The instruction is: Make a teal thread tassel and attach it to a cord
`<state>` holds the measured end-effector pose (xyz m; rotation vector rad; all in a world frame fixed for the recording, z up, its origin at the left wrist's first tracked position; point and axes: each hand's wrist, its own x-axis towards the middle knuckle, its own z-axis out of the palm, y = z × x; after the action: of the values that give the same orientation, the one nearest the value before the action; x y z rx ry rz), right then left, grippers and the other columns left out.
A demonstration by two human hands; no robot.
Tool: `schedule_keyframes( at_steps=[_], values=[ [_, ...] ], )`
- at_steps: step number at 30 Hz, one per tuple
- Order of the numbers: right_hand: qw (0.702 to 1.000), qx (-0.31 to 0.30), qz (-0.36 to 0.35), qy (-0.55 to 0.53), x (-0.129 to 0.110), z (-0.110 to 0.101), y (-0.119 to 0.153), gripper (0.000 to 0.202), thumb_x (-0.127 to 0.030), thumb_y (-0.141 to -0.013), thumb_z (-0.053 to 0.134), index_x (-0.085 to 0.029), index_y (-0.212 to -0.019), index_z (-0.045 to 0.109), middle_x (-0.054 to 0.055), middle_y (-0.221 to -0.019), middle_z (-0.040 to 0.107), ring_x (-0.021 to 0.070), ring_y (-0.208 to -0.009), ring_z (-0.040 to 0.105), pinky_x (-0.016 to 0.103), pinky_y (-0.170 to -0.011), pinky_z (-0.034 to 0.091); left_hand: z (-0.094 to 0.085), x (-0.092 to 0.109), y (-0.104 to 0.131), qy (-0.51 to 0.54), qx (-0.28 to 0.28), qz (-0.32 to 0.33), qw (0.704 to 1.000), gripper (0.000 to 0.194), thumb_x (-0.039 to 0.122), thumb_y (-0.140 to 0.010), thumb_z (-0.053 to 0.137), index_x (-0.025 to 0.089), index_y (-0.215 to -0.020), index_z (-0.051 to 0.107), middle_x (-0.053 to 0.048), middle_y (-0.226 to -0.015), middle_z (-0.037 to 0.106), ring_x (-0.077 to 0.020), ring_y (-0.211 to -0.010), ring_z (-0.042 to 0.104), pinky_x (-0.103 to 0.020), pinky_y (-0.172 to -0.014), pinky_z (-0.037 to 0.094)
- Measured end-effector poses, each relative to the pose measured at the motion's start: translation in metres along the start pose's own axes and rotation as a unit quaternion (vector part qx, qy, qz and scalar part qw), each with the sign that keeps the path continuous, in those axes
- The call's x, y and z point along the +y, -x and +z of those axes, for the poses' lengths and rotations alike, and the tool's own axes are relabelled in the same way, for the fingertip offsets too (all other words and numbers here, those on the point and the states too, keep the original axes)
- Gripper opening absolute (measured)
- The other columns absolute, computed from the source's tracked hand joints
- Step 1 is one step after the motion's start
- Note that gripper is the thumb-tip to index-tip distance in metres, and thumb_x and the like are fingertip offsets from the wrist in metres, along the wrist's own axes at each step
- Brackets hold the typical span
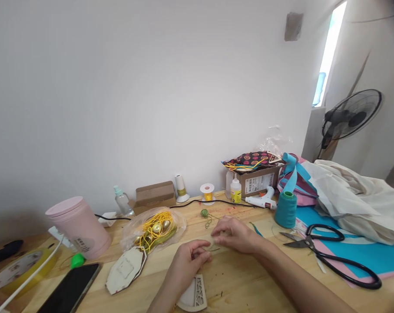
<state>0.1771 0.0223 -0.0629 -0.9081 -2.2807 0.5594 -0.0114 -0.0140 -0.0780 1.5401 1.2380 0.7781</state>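
My left hand is closed in a pinch just above the table, with a thin green thread at its fingertips. Close by on the right, my right hand pinches the same fine thread, its fingertips bent down and partly hidden. A small ball of green thread lies behind the hands, and loose loops trail from it toward my right hand. Partly covered by my left hand and wrist is a pale wooden piece with a cut-out lattice.
Black-handled scissors, a teal thread cone and a glue gun lie to the right. Leftward are a bag of yellow cords and gold bells, white octagonal pieces, a phone and a pink canister.
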Motion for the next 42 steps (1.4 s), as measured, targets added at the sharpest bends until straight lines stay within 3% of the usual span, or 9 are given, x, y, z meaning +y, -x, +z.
schedule_keyframes(
  at_steps=[3,7,9,18,23,30,37,42],
  values=[
    [1.0,-0.025,-0.01,0.011,-0.003,0.002,0.002,0.04,-0.04,-0.062,0.067,-0.023,-0.098,0.063,0.005,-0.095,0.06,0.0188,-0.088,0.053,0.027,-0.074,0.04,0.001,-0.001,-0.001,0.013,0.008,0.016,1.0,0.042,0.035,-0.067,0.057,0.01,-0.101,0.054,0.0,-0.061,0.06,-0.007,-0.044,0.04,-0.02,-0.043,0.029],
    [0.998,-0.051,-0.016,0.012,0.003,0.005,0.003,0.013,-0.031,-0.068,0.063,-0.023,-0.077,0.069,0.001,-0.085,0.062,0.016,-0.082,0.054,0.026,-0.075,0.038,0.001,-0.002,-0.001,0.02,0.012,0.022,0.999,0.051,0.038,-0.067,0.057,0.01,-0.109,0.048,-0.001,-0.064,0.06,-0.0064,-0.043,0.038,-0.02,-0.043,0.028],
    [0.999,-0.046,-0.007,0.001,0.008,0.004,0.003,0.011,-0.027,-0.072,0.06,-0.022,-0.075,0.069,0.001,-0.082,0.064,0.0144,-0.078,0.055,0.024,-0.072,0.039,0.001,-0.001,-0.001,0.016,0.012,0.016,1.0,0.052,0.038,-0.068,0.057,0.009,-0.11,0.047,-0.003,-0.067,0.062,-0.0059,-0.043,0.037,-0.02,-0.043,0.027],
    [0.997,-0.049,0.052,-0.025,0.011,0.001,0.004,0.015,-0.027,-0.071,0.057,-0.018,-0.075,0.068,0.001,-0.068,0.064,0.0119,-0.063,0.054,0.018,-0.054,0.038,0.001,0.014,-0.009,-0.106,-0.058,-0.024,0.992,0.039,0.048,-0.065,0.052,0.011,-0.072,0.061,-0.002,-0.062,0.06,-0.0044,-0.038,0.032,-0.02,-0.039,0.021],
    [0.993,-0.051,0.095,-0.048,0.012,0.0,0.005,0.015,-0.026,-0.07,0.056,-0.018,-0.077,0.067,-0.001,-0.064,0.064,0.0102,-0.056,0.053,0.016,-0.046,0.034,0.002,0.014,-0.016,-0.151,-0.05,-0.026,0.987,0.041,0.051,-0.066,0.049,0.013,-0.052,0.056,0.005,-0.038,0.04,-0.0063,-0.035,0.03,-0.02,-0.038,0.018],
    [0.991,-0.037,0.105,-0.072,0.012,-0.001,0.004,0.016,-0.025,-0.069,0.057,-0.018,-0.079,0.066,0.0,-0.067,0.064,0.0107,-0.059,0.054,0.017,-0.048,0.036,0.01,0.011,-0.02,-0.131,-0.021,0.004,0.991,0.041,0.052,-0.069,0.045,0.013,-0.06,0.056,0.002,-0.05,0.048,-0.0082,-0.044,0.036,-0.021,-0.043,0.025],
    [0.991,-0.042,0.089,-0.095,0.012,-0.001,0.004,0.019,-0.029,-0.073,0.054,-0.019,-0.08,0.068,-0.001,-0.067,0.065,0.011,-0.059,0.053,0.017,-0.05,0.036,0.015,0.013,-0.019,-0.09,0.021,0.037,0.995,0.049,0.057,-0.069,0.044,0.012,-0.055,0.056,0.005,-0.044,0.036,-0.0082,-0.045,0.033,-0.021,-0.045,0.025],
    [0.99,-0.02,0.087,-0.107,0.013,0.003,0.001,0.02,-0.026,-0.075,0.051,-0.016,-0.078,0.068,0.0,-0.064,0.064,0.0111,-0.057,0.053,0.018,-0.049,0.037,0.014,0.008,-0.022,-0.042,0.035,0.036,0.998,0.045,0.055,-0.064,0.052,0.012,-0.065,0.067,0.0,-0.056,0.057,-0.0148,-0.06,0.049,-0.023,-0.055,0.036]
  ],
)
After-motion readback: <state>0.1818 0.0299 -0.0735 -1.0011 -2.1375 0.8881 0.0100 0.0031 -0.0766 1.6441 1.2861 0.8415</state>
